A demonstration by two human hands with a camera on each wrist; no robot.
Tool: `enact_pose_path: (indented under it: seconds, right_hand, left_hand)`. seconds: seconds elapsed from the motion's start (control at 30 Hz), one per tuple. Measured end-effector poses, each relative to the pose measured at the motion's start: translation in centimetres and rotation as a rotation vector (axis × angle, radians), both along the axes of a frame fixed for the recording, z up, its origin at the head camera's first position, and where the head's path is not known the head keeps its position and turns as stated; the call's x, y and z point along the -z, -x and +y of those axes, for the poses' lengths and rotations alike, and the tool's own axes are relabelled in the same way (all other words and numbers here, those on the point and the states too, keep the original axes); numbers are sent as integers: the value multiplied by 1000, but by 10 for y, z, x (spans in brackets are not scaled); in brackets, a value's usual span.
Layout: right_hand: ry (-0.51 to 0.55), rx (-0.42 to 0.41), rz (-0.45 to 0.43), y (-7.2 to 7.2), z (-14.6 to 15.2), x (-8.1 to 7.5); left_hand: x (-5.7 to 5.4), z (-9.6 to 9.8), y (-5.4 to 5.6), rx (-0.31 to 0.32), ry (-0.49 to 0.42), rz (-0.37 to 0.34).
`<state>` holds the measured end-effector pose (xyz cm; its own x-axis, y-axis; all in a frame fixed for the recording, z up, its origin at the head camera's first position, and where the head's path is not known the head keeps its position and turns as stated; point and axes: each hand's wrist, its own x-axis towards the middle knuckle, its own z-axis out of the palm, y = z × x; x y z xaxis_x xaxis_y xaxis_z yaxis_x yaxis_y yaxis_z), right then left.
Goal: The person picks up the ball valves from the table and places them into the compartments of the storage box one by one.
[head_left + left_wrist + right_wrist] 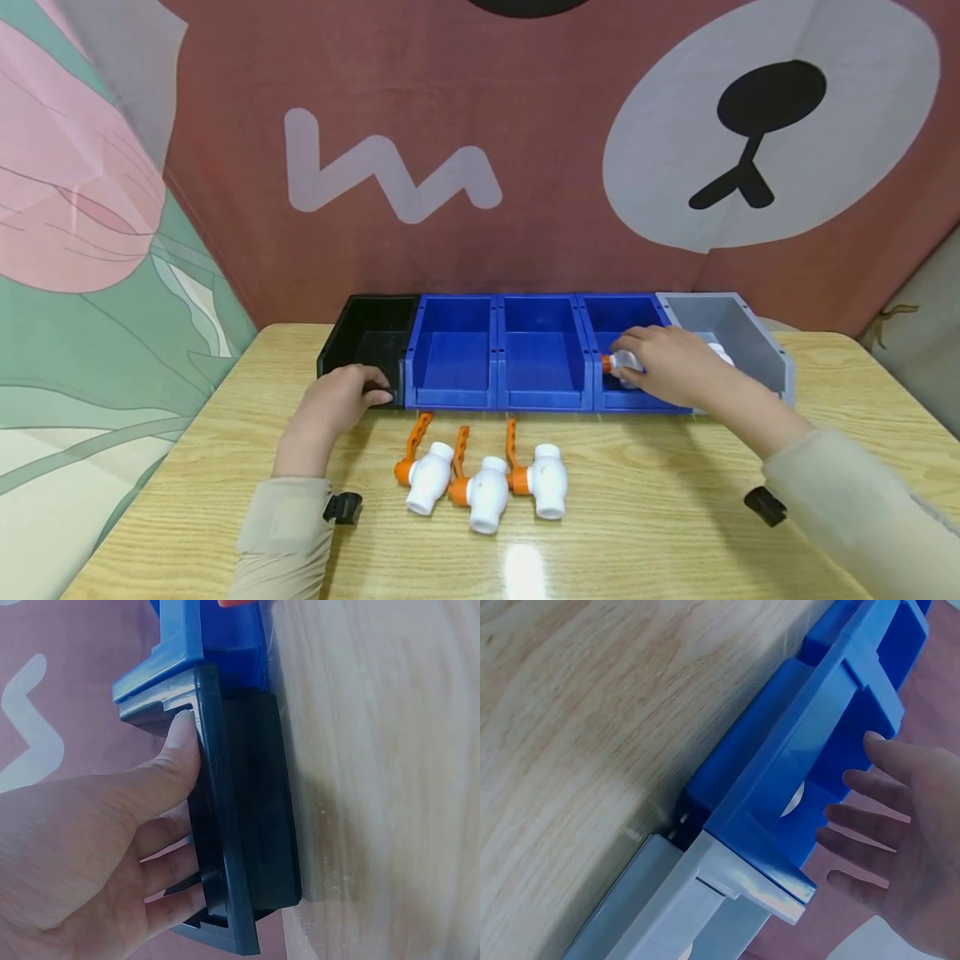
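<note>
My left hand [341, 404] rests at the front of the black bin [259, 802], its fingers reaching in behind the front lip. The thumb touches the lip near the corner beside a blue bin. My right hand [671, 362] is over the rightmost blue bin [622, 312]. A white ball valve [627, 362] with an orange part lies there, partly covered by the hand in the head view. In the right wrist view, the fingers [866, 814] are spread apart with nothing between them, and a bit of white shows inside the bin.
Three white ball valves [487, 492] with orange handles lie on the wooden table [630, 533] before the bins. Two more blue bins [455, 350] stand left of the rightmost one. The grey bin [750, 358] at the right end contains something white. A printed cloth hangs behind.
</note>
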<state>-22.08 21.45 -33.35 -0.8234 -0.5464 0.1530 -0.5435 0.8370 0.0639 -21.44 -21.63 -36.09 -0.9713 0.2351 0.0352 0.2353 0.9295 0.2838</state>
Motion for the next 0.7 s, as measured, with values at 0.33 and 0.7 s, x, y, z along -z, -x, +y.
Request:
enact_pose_path:
  seconds: [0.33,0.7]
  right_hand:
    - [32,-4,119,-15,-1,-4]
    - [99,80,161,-30,-7,-6]
  left_hand:
    - [1,-1,0,6,-1,1]
    - [0,0,0,3,-3,-1]
